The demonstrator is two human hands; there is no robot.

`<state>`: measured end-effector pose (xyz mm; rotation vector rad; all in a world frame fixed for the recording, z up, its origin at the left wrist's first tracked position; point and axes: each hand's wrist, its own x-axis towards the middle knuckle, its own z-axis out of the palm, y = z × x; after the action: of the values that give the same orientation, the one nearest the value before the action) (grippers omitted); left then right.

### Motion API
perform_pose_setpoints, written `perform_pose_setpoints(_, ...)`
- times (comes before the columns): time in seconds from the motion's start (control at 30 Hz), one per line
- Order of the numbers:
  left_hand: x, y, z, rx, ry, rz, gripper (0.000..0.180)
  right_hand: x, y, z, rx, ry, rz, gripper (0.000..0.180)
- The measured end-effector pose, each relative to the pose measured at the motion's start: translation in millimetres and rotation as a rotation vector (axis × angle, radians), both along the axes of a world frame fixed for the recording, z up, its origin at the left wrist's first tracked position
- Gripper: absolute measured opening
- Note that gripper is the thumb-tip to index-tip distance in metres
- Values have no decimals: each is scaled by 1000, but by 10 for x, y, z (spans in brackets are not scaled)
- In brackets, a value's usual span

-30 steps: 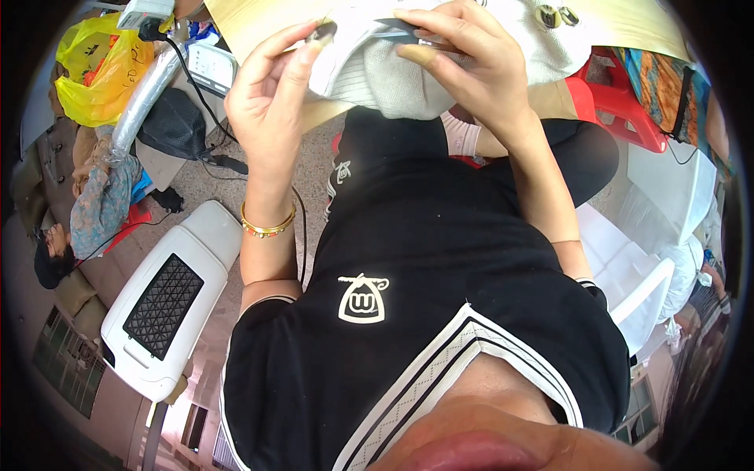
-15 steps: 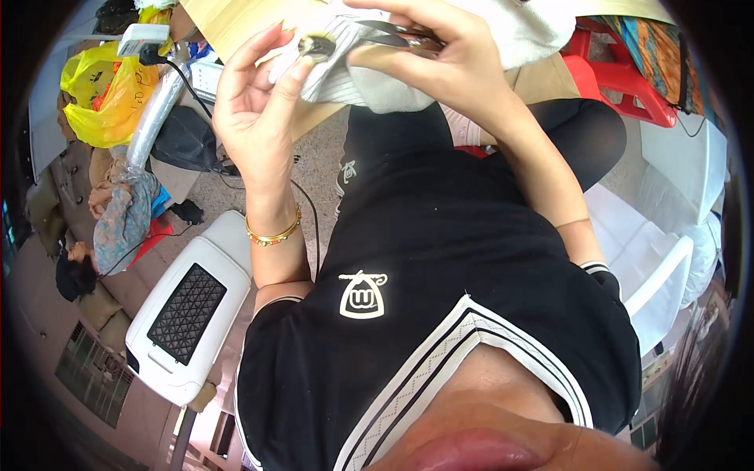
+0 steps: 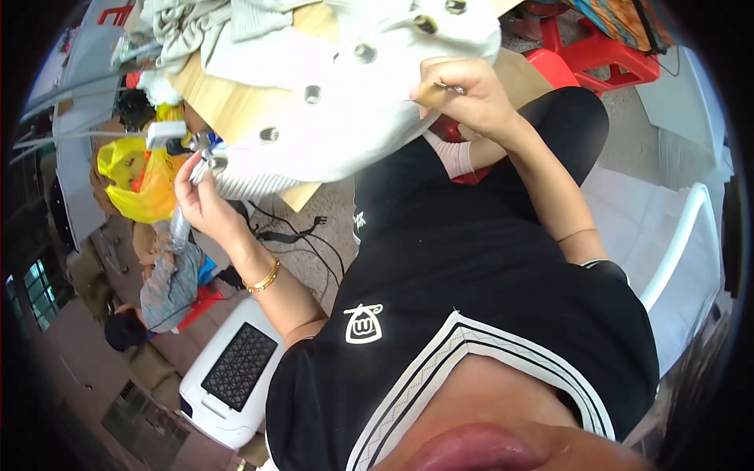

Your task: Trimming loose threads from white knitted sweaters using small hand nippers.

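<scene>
A white knit cardigan [image 3: 314,145] with a ribbed edge lies spread over the table and hangs over its near side. A row of dark shiny round buttons [image 3: 312,94] runs slantwise along it. My left hand [image 3: 206,202] pinches the ribbed corner beside the lowest button [image 3: 217,163], thumb and fingers closed. Over the right part of the cardigan, my right hand [image 3: 471,93] is curled around small metal thread snips [image 3: 432,96]. Their blades are mostly hidden by the fingers and foreshortened.
Light wooden table [image 3: 208,98] under the cardigan, grey knitwear [image 3: 184,31] heaped at far left. Left are a white power plug [image 3: 166,133], a yellow plastic bag [image 3: 126,177] and black cables [image 3: 294,231] on the floor. Red stool [image 3: 605,59] stands at right; another person [image 3: 165,290] sits at left.
My hands have moved apart: the left went left and down with the cardigan's edge, the right pulled slightly lower. The bunched cardigan is now stretched out, showing its row of buttons.
</scene>
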<state>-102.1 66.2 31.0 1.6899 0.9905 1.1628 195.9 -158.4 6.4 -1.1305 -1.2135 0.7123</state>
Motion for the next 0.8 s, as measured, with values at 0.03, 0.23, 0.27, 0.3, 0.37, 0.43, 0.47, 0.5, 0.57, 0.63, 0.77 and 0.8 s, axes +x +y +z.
perform_pose_setpoints(0.03, 8, 18, 30, -33, -35, 0, 32, 56, -53, -23, -10, -79, -96, 11)
perform_pose_setpoints(0.23, 198, -124, 30, -248, 448, -225, 44, 531, -165, -132, -194, -364, -570, 36)
perform_pose_setpoints(0.27, 196, -134, 9, -243, 470, -244, 50, 625, -184, -182, -189, -571, -620, 35)
perform_pose_setpoints(0.3, 95, -97, -59, -282, 421, -244, 51, 586, -193, 115, -276, -616, -615, 44)
perform_pose_setpoints(0.37, 28, -49, -121, -327, 346, -253, 55, 655, -208, 116, -400, -594, -551, 52)
perform_pose_setpoints(0.43, 26, -54, -131, -344, 359, -284, 57, 713, -228, 135, -533, -517, -480, 63)
perform_pose_setpoints(0.47, 22, -36, -100, -359, 369, -296, 60, 807, -206, 54, -473, -380, -484, 66)
perform_pose_setpoints(0.5, -25, 13, -127, -306, 403, -308, 60, 944, -152, -93, -411, -244, -486, 68)
perform_pose_setpoints(0.57, -157, 149, -249, -202, 486, -333, 62, 1056, -87, -308, -293, -123, -517, 69)
perform_pose_setpoints(0.63, -183, 270, -158, -81, 647, -297, 56, 1129, -102, -124, -590, -419, -483, 62)
perform_pose_setpoints(0.77, -301, 360, 9, 198, 658, -174, 38, 994, -66, 96, -607, -541, -451, 34)
perform_pose_setpoints(0.8, -275, 333, 71, 334, 673, -132, 34, 1091, -146, 8, -436, -431, -426, 24)
